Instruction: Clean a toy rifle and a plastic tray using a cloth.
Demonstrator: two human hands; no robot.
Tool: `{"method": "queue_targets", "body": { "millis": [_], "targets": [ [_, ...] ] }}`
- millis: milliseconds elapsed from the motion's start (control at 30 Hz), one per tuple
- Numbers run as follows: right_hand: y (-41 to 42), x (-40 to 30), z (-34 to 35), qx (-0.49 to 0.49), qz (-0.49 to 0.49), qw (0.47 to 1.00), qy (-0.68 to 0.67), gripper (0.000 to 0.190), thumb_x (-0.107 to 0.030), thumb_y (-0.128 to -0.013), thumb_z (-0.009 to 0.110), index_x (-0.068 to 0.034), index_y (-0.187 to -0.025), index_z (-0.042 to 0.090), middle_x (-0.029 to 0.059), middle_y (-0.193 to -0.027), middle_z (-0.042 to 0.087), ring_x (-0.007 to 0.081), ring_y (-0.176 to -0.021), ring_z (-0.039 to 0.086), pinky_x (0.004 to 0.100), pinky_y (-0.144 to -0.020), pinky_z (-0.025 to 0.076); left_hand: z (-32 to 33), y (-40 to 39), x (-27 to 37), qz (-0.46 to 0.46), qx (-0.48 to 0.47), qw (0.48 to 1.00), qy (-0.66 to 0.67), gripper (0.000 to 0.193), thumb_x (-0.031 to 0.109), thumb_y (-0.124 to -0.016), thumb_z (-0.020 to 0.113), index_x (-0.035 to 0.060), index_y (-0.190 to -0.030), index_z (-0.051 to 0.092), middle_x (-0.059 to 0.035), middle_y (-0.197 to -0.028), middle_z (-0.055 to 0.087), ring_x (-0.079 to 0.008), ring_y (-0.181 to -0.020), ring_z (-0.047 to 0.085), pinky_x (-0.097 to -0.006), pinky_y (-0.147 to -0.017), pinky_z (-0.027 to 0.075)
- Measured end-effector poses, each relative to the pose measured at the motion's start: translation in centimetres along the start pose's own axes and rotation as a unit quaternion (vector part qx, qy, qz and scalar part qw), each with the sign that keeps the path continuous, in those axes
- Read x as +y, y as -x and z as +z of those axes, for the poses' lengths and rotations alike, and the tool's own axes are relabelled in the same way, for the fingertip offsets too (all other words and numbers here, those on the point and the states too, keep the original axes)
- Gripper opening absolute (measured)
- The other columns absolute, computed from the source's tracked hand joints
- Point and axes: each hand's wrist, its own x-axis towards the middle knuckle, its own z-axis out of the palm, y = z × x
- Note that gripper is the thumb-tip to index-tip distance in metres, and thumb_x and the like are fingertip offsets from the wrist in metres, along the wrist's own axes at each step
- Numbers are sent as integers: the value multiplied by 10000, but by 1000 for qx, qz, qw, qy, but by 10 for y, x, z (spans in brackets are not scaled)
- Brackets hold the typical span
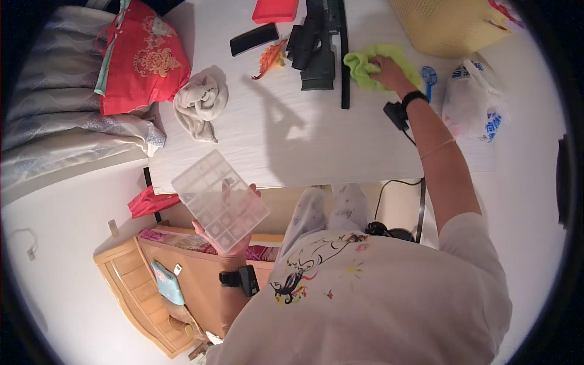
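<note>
My left hand [235, 246] holds a clear plastic compartment box [219, 196] from below, tilted in front of the table's near edge. The box has a grid of small cells; whether anything lies in them I cannot tell. At the right of the white table [356, 150], my right hand [390, 75] grips a bunched lime-green cloth [360, 68], which rests on the tabletop. A black bar [345, 86] lies just left of the cloth. To its right is a blue plastic utensil [429, 82].
A yellow basket [438, 27] and a tied plastic bag [472, 100] stand at the right. A toy gun [317, 68], an orange toy dinosaur [270, 59], a black phone-like slab [254, 39] and a red tray [274, 10] lie farther back. Leftward are a greyish cloth [200, 107] and a red bag [146, 64].
</note>
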Motion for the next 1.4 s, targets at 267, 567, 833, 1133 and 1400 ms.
{"method": "queue_targets", "body": {
  "millis": [267,567,833,1133,1400],
  "targets": [
    [119,-14,37,14,37,999,-19,471,-223,-750,785,-125,-1192,655,194,-1176,622,401,-1143,586,469,-1003,497,-49,13,21,-64,-48,996,44,1072,832,-776,565,126,-1558,363,-253,-1570,350,-472,-1431,351,-607,-1187,276],
    [205,-172,146,-26,-19,999,-37,400,-175,-748,779,-146,-1130,664,169,-1156,621,369,-1145,591,466,-970,520,-115,3,51,-127,-68,989,38,1113,877,-749,533,116,-1544,371,-294,-1548,356,-453,-1408,384,-594,-1186,256],
    [191,-370,263,-103,-105,987,-56,299,-72,-798,686,-147,-1088,692,161,-1121,623,381,-1039,652,496,-897,547,-164,36,82,-107,-52,993,-12,1079,862,-796,494,108,-1555,354,-206,-1559,379,-455,-1408,385,-588,-1185,259],
    [172,-308,233,-51,-82,991,-96,381,-127,-757,776,-156,-1121,669,113,-1155,626,344,-1075,637,453,-916,522,-175,53,73,-72,-3,997,16,1061,844,-797,508,116,-1555,360,-174,-1562,390,-440,-1413,388,-596,-1173,285],
    [233,-64,107,106,87,990,-40,490,-187,-742,806,-81,-1196,656,138,-1149,676,308,-1067,654,405,-945,522,-142,35,48,-145,-52,988,7,1097,885,-766,487,133,-1556,373,-214,-1550,397,-436,-1402,400,-585,-1173,268]
  ]
}}
